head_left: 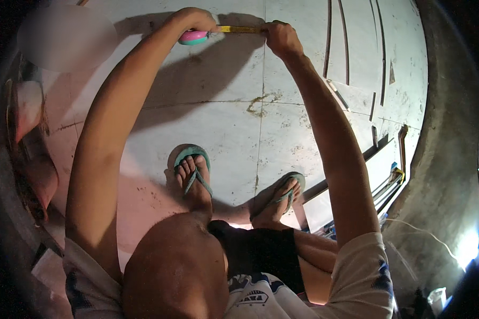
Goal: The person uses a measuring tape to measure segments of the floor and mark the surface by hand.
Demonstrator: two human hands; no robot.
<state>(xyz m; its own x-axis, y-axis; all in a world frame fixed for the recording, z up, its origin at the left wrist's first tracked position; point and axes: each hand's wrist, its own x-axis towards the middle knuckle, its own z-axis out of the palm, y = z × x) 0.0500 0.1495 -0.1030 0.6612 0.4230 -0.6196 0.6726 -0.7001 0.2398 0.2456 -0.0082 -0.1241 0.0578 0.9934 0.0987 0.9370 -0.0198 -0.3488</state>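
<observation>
A pale tiled floor [223, 122] is filling most of the view, stained along its grout lines and lit from one side, so the arms are casting broad shadows across it. The left hand [191, 20] is curling closed around a pink and teal tape measure case [193, 37], pressing it near the floor at the top of the picture. A yellow tape blade [239, 29] is running out of the case to the right, and the right hand [281, 37] is pinching its far end with closed fingers, just across a grout line. The blade is lying flat and straight between the two hands.

Below, two feet in teal flip-flops [192, 165] are standing on the tiles, well apart from the tape. To the right, thin dark strips [346, 42] are lying on the floor, and longer metal rails [388, 181] are leaning by a curved grey wall. Reddish blocks [29, 106] are lining the left edge. Open tile is lying between the feet and the hands.
</observation>
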